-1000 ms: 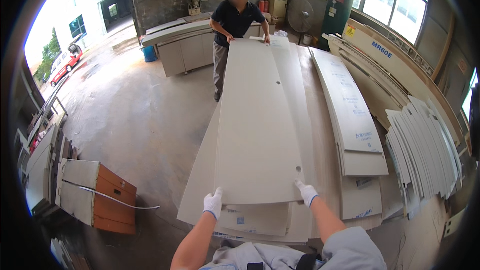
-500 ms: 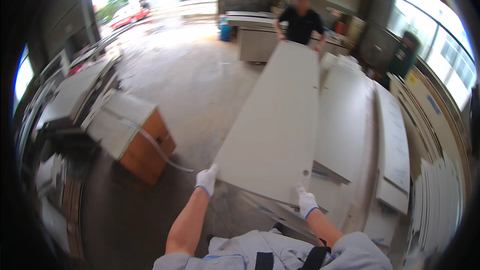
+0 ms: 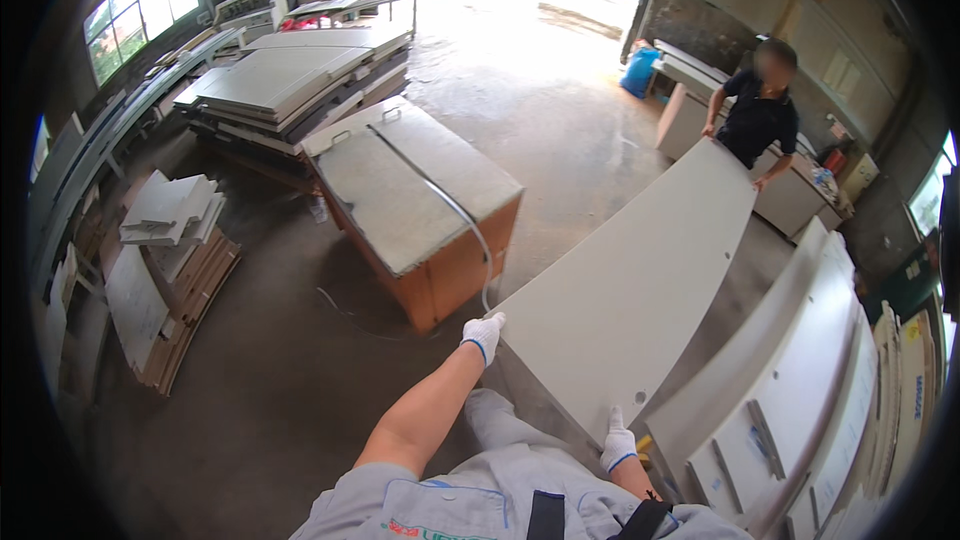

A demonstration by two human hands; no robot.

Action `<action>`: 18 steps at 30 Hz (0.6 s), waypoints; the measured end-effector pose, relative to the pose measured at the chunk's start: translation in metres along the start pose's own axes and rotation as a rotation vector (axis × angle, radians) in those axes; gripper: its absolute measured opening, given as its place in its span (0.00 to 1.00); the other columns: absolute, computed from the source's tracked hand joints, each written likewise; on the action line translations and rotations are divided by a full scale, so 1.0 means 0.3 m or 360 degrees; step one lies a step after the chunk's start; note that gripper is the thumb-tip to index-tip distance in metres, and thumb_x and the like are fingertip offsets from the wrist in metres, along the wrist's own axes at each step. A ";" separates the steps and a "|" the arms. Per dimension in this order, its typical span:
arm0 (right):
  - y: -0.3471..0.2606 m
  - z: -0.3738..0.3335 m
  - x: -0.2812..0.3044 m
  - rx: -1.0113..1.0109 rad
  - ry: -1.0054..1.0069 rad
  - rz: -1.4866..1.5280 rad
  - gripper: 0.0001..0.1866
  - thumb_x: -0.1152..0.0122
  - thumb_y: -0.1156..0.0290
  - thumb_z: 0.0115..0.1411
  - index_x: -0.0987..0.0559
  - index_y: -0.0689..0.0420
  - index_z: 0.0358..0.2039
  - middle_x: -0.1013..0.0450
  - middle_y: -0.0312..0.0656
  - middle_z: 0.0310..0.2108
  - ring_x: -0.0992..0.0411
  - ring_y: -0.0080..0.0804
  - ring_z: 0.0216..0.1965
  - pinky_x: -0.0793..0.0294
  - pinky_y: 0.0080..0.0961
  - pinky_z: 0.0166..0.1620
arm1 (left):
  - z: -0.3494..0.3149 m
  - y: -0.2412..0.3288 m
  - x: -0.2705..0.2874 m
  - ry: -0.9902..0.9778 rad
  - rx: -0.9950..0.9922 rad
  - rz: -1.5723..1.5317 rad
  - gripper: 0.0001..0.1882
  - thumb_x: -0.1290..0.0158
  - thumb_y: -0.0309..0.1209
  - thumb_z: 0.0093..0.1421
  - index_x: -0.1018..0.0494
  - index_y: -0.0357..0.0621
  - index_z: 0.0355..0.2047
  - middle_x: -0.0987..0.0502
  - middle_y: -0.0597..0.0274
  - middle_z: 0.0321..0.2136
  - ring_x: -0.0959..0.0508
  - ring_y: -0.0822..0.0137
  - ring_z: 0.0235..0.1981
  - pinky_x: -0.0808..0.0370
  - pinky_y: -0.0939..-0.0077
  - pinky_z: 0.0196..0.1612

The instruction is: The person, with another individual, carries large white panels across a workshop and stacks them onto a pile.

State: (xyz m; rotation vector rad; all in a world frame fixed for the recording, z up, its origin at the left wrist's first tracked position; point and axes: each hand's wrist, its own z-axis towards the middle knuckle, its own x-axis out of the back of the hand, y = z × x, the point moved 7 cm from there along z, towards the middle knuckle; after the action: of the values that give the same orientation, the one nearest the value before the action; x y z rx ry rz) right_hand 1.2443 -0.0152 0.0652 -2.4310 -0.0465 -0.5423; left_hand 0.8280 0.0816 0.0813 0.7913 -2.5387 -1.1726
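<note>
A long pale grey door panel point(image 3: 640, 270) with a small round hole near its close right corner is held off the floor, stretching away from me. My left hand point(image 3: 484, 337), in a white glove, grips its near left corner. At the near right corner my gloved right hand point(image 3: 618, 440) holds the edge with the thumb on top; its other fingers are hidden beneath. Both hands are closed on the panel. A co-worker point(image 3: 755, 115) in a dark shirt grips the far end with both hands.
An orange-sided cabinet point(image 3: 445, 275) with a grey top and a loose pale strip stands just left of the panel. Stacked panels point(image 3: 290, 75) lie behind it, boards point(image 3: 165, 290) at left. More large panels point(image 3: 780, 390) lie at right. A workbench point(image 3: 685, 120) stands by the wall.
The view has swung to the right. The panel, in both my hands and the co-worker's, has come away from the stacked panels on the right, and floor shows between them.
</note>
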 end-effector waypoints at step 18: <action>-0.522 -0.216 -1.530 0.0115 -0.0397 0.0205 0.25 0.34 0.56 0.60 0.21 0.67 0.45 0.22 0.47 0.40 0.23 0.37 0.36 0.24 0.35 0.38 | 1.033 0.430 1.013 0.0273 0.0411 -0.0195 0.21 0.41 0.41 0.60 0.27 0.35 0.45 0.25 0.46 0.46 0.20 0.51 0.38 0.20 0.57 0.34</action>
State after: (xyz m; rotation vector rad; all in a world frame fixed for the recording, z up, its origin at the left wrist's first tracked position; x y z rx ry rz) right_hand 0.7749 0.1162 0.0223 -2.3973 -0.0136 -0.1754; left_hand 0.3982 0.1750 -0.0266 1.0715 -2.5569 -0.7778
